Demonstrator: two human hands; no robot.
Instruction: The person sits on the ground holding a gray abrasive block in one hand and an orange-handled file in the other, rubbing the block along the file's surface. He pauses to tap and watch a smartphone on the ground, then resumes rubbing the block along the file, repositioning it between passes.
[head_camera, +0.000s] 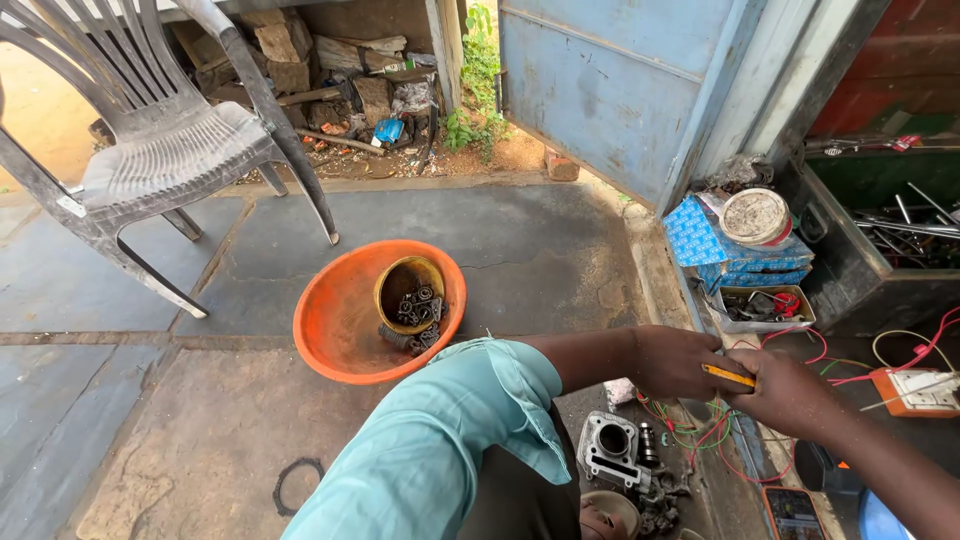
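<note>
- The left hand (680, 362), at the end of a teal-sleeved arm that reaches across the body, is clenched with its knuckles up.
- The right hand (790, 395) comes in from the lower right, is also curled closed, and touches the left.
- A slim yellow-handled tool (730, 376) lies across the spot where the two hands meet. Which hand actually pinches it I cannot tell.
- Just below the hands, a tangle of thin red and green wires (700, 432) lies on the stone floor (200, 440).
- Beside the wires stands a grey cast-metal engine cylinder block (610, 445), apart from both hands.
- Further right sits a white and orange socket box (915, 392) with red leads running to it.
- Judging by the pose, the step in hand is fine work on the wiring with the tool (the wire ends themselves are hidden under the hands).
- A next move would call for a steady tool tip and for singling one wire out of the tangle.
- Well apart to the left, a round orange plastic basin (335, 330) holds a brass-coloured bowl (400, 282) of dark metal parts.
- A grey plastic chair (160, 140) stands behind the basin.
</note>
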